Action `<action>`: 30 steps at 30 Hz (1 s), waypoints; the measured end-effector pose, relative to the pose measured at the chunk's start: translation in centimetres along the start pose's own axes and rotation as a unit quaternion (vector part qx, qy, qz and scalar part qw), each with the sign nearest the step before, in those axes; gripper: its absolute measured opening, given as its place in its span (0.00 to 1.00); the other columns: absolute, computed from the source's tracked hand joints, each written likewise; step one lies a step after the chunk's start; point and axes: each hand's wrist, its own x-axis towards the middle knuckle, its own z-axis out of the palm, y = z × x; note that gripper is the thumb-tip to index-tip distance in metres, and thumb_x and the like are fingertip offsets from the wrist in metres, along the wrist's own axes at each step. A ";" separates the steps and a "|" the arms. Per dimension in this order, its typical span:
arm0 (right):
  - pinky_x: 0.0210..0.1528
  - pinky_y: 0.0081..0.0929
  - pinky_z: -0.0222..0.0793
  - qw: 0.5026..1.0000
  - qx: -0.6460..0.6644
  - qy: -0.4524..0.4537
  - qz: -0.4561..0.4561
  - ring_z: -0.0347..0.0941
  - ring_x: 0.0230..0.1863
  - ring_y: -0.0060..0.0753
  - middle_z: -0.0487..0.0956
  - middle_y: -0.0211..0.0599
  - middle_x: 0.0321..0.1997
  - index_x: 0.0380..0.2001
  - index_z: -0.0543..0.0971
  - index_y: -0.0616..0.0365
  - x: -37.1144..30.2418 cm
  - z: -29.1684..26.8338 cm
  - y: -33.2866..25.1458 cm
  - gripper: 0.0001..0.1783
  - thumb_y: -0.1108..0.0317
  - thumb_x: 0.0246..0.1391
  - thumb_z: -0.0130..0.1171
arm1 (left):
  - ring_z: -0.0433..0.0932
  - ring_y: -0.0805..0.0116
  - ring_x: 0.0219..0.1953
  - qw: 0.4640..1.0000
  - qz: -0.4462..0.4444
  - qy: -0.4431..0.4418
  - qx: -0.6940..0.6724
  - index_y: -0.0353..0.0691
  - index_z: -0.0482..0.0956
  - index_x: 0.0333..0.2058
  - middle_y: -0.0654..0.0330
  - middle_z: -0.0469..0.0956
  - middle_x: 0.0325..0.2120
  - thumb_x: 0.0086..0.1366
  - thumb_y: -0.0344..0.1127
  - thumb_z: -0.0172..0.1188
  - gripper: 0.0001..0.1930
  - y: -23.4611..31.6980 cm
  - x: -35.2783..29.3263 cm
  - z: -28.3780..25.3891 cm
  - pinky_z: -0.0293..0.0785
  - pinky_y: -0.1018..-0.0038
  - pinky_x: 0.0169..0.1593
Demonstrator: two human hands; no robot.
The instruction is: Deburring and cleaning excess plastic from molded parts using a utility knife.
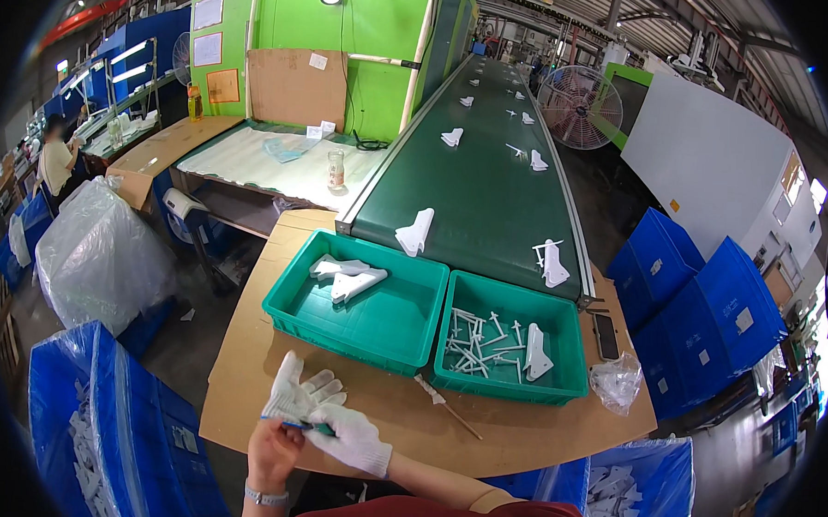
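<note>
My left hand (274, 448), a watch at its wrist, is partly inside a white knit work glove (299, 394). The glove's fingers point up and apart, while the back of the hand near the wrist is bare. My right hand (349, 439), fully gloved in white, closes at the left glove's cuff, where a blue-green strip (307, 427) shows; its fingertips are partly hidden. Ahead of the hands, a left green bin (355, 348) holds a few white plastic parts (353, 282). A right green bin (510, 388) contains several thin white sprues (470, 344) and one white part (537, 353).
Beyond the bins runs a green conveyor belt (482, 188) carrying scattered white parts. A thin stick (458, 416), a phone (605, 337) and a clear plastic bag (617, 383) lie on the brown tabletop (252, 372). Blue crates (162, 432) flank me. A person (56, 160) works far left.
</note>
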 end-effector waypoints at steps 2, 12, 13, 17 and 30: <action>0.41 0.42 0.74 0.990 0.013 -0.037 -0.137 0.79 0.38 0.52 0.80 0.44 0.37 0.38 0.79 0.54 -0.5 1.8 1.7 0.09 0.64 0.58 0.66 | 0.80 0.57 0.42 0.997 0.011 -0.067 0.019 0.31 0.75 0.51 0.48 0.81 0.42 0.63 0.34 0.49 0.20 0.0 -0.9 7.7 0.78 0.59 0.46; 0.40 0.37 0.72 0.990 0.098 -0.029 -0.101 0.78 0.36 0.44 0.79 0.39 0.35 0.34 0.78 0.57 0.6 0.1 -0.6 0.08 0.70 0.54 0.68 | 0.81 0.43 0.50 0.934 0.063 -0.133 0.327 0.24 0.71 0.58 0.37 0.78 0.51 0.60 0.27 0.53 0.26 -0.7 2.9 8.6 0.81 0.51 0.53; 0.38 0.38 0.71 0.985 0.071 -0.049 -0.153 0.77 0.35 0.46 0.78 0.40 0.34 0.34 0.77 0.56 0.5 0.4 -0.8 0.09 0.70 0.54 0.68 | 0.81 0.46 0.50 0.933 0.005 -0.164 0.320 0.25 0.72 0.56 0.39 0.78 0.51 0.62 0.25 0.55 0.23 -0.4 3.5 8.6 0.80 0.52 0.54; 0.37 0.42 0.71 0.967 0.081 -0.111 -0.214 0.76 0.35 0.54 0.77 0.41 0.31 0.31 0.76 0.55 1.5 0.4 -1.4 0.09 0.71 0.50 0.68 | 0.80 0.51 0.53 0.794 0.035 -0.205 0.571 0.27 0.75 0.53 0.43 0.79 0.51 0.69 0.39 0.60 0.21 1.2 7.1 7.8 0.77 0.53 0.58; 0.41 0.41 0.73 0.977 0.080 -0.198 -0.016 0.80 0.38 0.51 0.82 0.44 0.33 0.35 0.81 0.56 2.8 -0.6 -3.7 0.10 0.62 0.56 0.67 | 0.77 0.69 0.43 0.970 0.233 0.046 0.054 0.42 0.77 0.52 0.61 0.79 0.40 0.74 0.57 0.56 0.24 1.6 6.6 9.8 0.77 0.71 0.51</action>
